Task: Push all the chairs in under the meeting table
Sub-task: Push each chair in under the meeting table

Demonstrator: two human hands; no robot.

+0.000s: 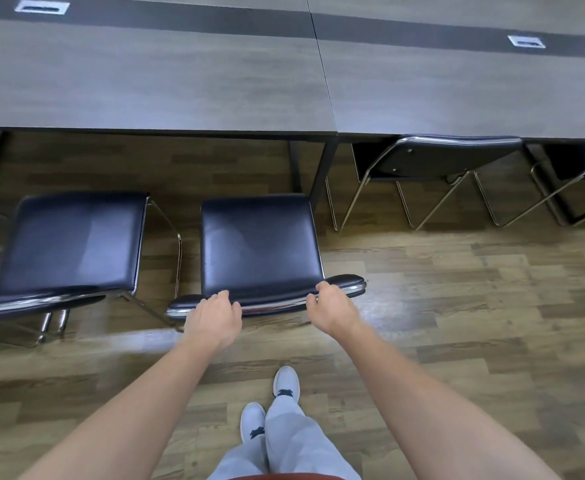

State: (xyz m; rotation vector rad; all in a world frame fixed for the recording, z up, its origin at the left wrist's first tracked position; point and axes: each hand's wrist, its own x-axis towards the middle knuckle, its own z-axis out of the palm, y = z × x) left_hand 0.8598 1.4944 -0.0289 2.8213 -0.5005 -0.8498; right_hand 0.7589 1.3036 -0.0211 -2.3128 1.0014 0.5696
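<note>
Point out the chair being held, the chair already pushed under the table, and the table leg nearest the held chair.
held chair (260, 244), head view, middle of its seat
pushed-in chair (457, 155), head view, rear of its backrest
table leg (324, 168), head view, mid-length of the leg

- No readable text, labels, brands, nos. or signs anywhere in view.
- Table (180, 81), chairs, floor, shoes: all unmarked as far as can be seen.

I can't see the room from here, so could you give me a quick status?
Both hands, left and right, gripping middle chair's backrest. Seat still outside table. Table leg near seat's right corner.
</note>
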